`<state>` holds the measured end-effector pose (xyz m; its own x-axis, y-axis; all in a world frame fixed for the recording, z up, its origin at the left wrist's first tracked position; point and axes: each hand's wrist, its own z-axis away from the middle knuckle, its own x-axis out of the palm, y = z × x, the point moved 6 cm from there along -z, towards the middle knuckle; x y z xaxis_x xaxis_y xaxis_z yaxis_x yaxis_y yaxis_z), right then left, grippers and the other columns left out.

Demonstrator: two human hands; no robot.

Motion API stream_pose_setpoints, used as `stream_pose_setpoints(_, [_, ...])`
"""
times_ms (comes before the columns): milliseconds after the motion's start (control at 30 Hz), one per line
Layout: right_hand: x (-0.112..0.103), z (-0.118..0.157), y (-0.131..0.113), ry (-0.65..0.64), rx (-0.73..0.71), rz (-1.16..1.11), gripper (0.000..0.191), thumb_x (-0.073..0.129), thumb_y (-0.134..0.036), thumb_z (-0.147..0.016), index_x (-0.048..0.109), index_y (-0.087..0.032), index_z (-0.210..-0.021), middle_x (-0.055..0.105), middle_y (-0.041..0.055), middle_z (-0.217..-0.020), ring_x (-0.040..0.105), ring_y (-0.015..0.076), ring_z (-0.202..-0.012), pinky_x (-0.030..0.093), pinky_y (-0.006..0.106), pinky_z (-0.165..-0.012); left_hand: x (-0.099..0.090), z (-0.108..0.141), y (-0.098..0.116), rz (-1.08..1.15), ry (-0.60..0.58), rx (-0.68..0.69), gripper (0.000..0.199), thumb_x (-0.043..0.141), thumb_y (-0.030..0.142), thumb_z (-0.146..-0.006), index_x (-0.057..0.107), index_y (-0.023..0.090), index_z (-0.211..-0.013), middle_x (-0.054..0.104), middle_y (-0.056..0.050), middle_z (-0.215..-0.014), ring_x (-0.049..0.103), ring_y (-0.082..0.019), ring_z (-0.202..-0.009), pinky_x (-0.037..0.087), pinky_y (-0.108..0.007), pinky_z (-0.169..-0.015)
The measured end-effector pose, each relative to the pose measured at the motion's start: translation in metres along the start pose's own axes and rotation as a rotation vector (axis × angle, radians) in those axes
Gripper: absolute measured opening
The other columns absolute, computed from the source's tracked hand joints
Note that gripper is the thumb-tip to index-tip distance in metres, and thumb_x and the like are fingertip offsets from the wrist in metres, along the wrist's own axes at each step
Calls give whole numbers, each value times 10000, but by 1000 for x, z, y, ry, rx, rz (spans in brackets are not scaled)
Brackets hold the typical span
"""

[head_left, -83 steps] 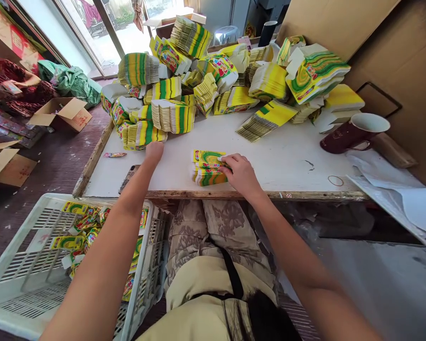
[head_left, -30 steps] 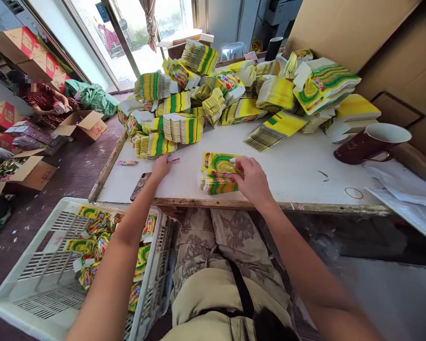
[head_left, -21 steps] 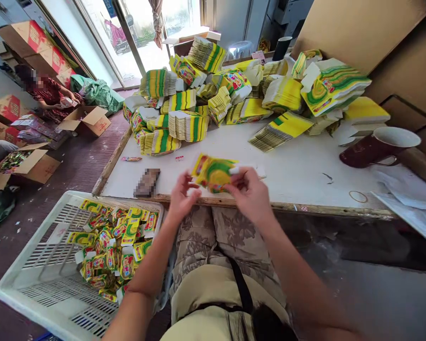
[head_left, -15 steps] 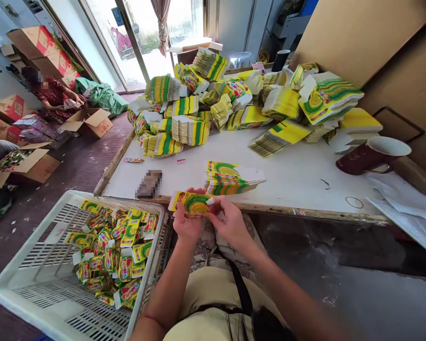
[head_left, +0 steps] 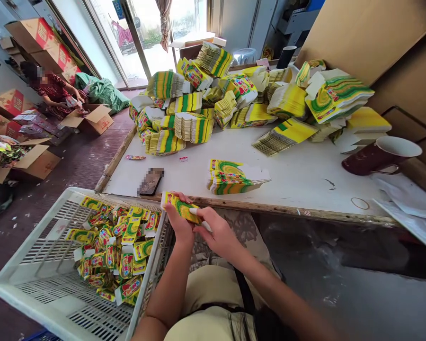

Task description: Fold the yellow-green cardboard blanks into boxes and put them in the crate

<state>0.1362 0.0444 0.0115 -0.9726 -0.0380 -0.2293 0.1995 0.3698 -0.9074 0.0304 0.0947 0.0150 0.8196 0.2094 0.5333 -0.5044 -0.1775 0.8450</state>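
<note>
- small carton (head_left: pixel 184 209): yellow with green rings and red print at one end, white at its far-left edge; it lies slanted across the left hand (head_left: pixel 180 226), and a finger of the right hand (head_left: pixel 217 232) touches its near-right end.
- stack of flat cartons (head_left: pixel 230 179): yellow, green, orange and red printed fronts, overlapping in a low fan, white flaps pointing right; it lies on the table (head_left: pixel 298 177), close to the front edge.
- loose cartons (head_left: pixel 130 231): same yellow and green print with red parts, some showing white ends; they lie heaped at mixed angles inside the white crate (head_left: pixel 28 303).
- carton bundles (head_left: pixel 193 128): flat cartons packed tight, striped yellow, green and white along their edges, piled at the back of the table, some tilted.
</note>
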Motion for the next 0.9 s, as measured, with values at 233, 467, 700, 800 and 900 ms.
stream_pose_setpoints(233, [-34,-8,1,149,19,80,157,520,-289,-944,611,-219,-1052,671,46,-931,622,196,-823,513,312,-736,6,10,-12,27,-116,-75,505,604,725,-753,660,264,-951,685,-25,-943,636,-156,-854,511,-260,-795])
stream_pose_setpoints(467, [-60,-11,-5,214,-70,218,130,563,-251,-930,686,-219,-905,666,26,-776,612,177,-719,490,289,-655,-10,2,-8,-227,-206,-49,289,674,470,-839,697,220,-982,716,-41,-992,671,-179,-915,525,-296,-851])
stream_pose_setpoints(700, [-76,-9,-23,147,-206,667,262,533,-149,-929,721,-326,-969,724,7,-946,588,228,-1020,298,523,-1118,3,0,36,-835,-620,262,940,821,546,-627,422,272,-1432,462,-133,-1481,427,-336,-1379,357,-487,-1124])
stream_pose_setpoints(800, [-58,-2,-37,27,-318,586,283,533,-145,-922,688,-357,-1027,706,-14,-1040,553,218,-1179,164,528,-1207,9,8,15,-1042,-793,166,810,821,381,-645,469,254,-1363,610,-112,-1314,607,-303,-1180,491,-437,-984])
stream_pose_setpoints(900, [-67,-2,-36,220,-195,427,429,650,-291,-860,561,-315,-1279,529,64,-1401,350,290,-1409,182,555,-1207,8,11,3,-1116,-744,176,595,748,372,-707,513,250,-1239,705,-37,-984,689,-229,-832,560,-339,-736])
